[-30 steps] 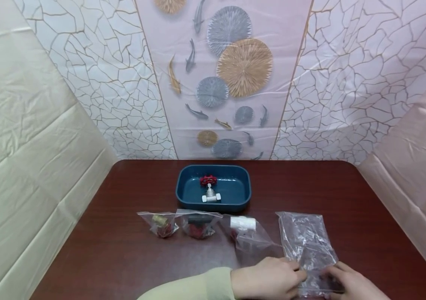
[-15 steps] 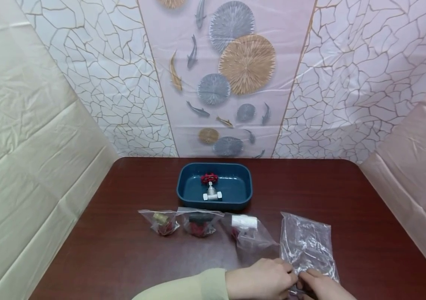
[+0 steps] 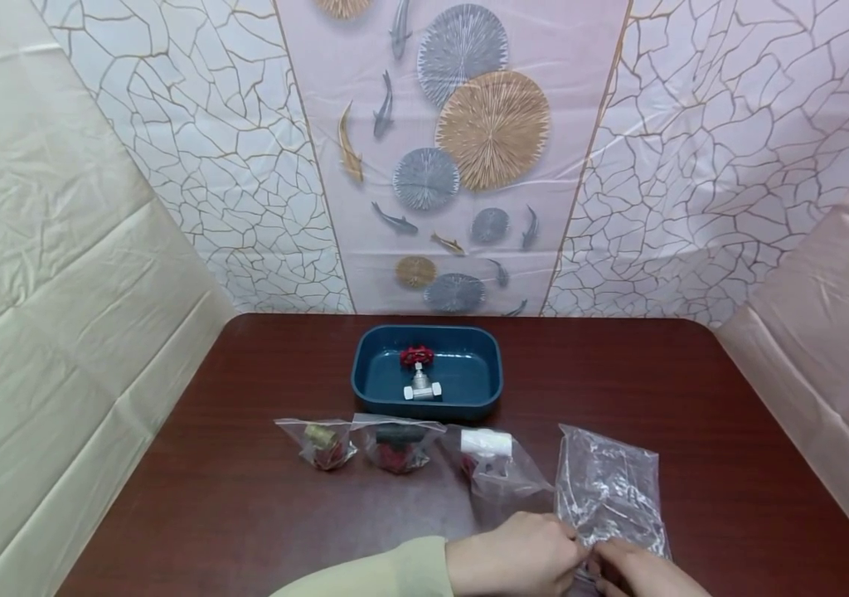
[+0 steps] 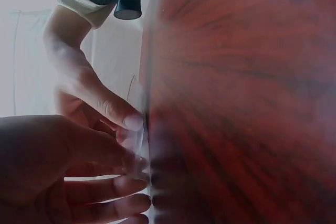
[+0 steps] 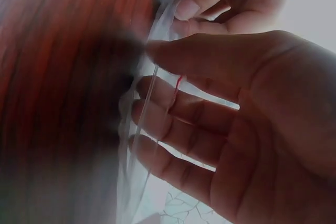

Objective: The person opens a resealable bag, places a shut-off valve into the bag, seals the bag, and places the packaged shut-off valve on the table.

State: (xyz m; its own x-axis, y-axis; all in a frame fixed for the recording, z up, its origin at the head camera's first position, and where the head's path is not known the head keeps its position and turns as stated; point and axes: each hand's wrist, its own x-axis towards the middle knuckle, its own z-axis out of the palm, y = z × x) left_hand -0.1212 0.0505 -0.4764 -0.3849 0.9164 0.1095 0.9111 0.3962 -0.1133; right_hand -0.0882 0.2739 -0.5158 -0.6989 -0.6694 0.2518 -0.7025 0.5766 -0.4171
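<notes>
A clear zip bag (image 3: 611,481) lies flat near the front right of the table. Its open-side edge with a red line is between both hands. At that edge my left hand (image 3: 517,554) pinches the plastic between thumb and fingers. Close beside it, my right hand (image 3: 644,570) pinches the same edge, its thumb on one side and fingers behind the film. In the right wrist view, the bag's film (image 5: 139,124) runs in front of the right fingers (image 5: 178,124). The left wrist view shows both thumbs close together on the bag's edge (image 4: 139,145).
A blue tray (image 3: 480,406) at the back holds a silver valve (image 3: 422,386) with a red handwheel. In front of it lie three bagged valves: a brass one (image 3: 320,435), a black one (image 3: 398,434) and a white one (image 3: 486,443). Cloth walls surround the table.
My right hand has moved left along the bag's near edge to join my left hand. The bag has turned slightly. Over the last half second little has moved.
</notes>
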